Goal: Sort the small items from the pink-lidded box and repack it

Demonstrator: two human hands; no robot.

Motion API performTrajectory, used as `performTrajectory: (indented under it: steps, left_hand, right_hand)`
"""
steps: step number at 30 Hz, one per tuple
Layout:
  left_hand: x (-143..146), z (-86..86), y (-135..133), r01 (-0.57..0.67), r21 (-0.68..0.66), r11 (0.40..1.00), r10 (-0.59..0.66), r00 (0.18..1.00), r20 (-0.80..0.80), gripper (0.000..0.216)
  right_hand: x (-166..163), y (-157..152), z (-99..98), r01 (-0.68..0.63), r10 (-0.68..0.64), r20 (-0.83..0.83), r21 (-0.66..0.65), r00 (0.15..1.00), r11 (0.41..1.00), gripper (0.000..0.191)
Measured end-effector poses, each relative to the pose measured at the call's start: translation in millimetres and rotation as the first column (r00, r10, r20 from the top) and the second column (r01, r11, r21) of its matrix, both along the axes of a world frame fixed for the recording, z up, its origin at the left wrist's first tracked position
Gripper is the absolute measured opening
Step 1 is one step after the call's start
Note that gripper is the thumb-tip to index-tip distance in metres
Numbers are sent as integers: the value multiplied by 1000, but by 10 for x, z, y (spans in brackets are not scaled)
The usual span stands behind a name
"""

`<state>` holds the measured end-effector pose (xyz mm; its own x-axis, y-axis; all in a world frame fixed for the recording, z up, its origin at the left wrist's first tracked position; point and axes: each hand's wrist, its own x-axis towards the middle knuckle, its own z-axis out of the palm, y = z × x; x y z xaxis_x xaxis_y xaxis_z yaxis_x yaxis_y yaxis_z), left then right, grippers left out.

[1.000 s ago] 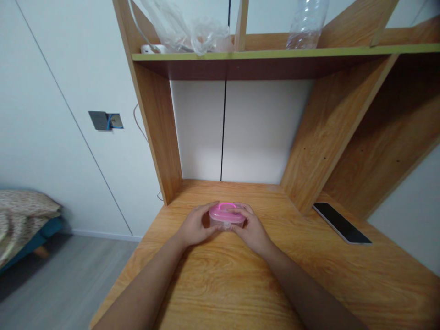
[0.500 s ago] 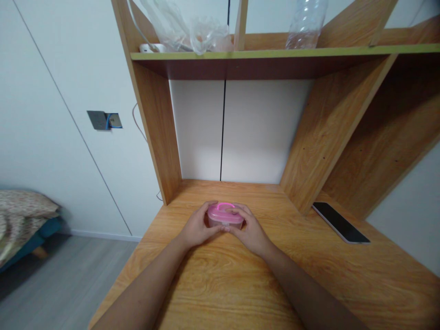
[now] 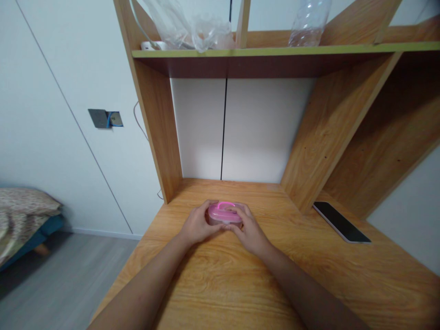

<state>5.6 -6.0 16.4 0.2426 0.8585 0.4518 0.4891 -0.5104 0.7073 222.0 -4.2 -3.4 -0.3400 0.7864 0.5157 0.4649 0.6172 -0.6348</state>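
A small oval plastic box [image 3: 223,215] with a pink lid, a bright pink handle and a see-through lower part sits on the wooden desk [image 3: 220,284]. My left hand [image 3: 201,224] is wrapped round its left side, thumb along the front. From the right, my right hand [image 3: 250,228] grips it, with a finger over the lid and the thumb at the front edge. Both thumbs nearly meet at the front of the box. What lies inside it cannot be made out.
A dark-screened tablet [image 3: 342,222] lies at the right by an upright panel [image 3: 318,151]. Above the desk runs a shelf [image 3: 261,51] bearing a clear plastic bag [image 3: 206,32] and a clear bottle [image 3: 308,25]. An open wall socket [image 3: 106,119] shows wires at the left.
The right finger on the lid and the thumbs have shifted slightly. Both hands stay round the box, and the camera view has moved a little.
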Motion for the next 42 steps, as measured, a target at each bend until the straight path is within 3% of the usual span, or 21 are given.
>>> performTrajectory:
  steps: [8, 18, 42]
  left_hand:
    - [27, 14, -20, -78, 12, 997, 78, 995, -54, 67]
    - [-30, 29, -25, 46, -5, 999, -46, 999, 19, 64]
    - [-94, 42, -22, 58, 14, 998, -57, 997, -46, 64]
  right_hand:
    - [-21, -10, -28, 36, -36, 27, 9, 999, 999, 39]
    - [30, 0, 45, -26, 25, -22, -24, 999, 999, 43]
    - [12, -47, 104, -37, 37, -14, -14, 999, 999, 44]
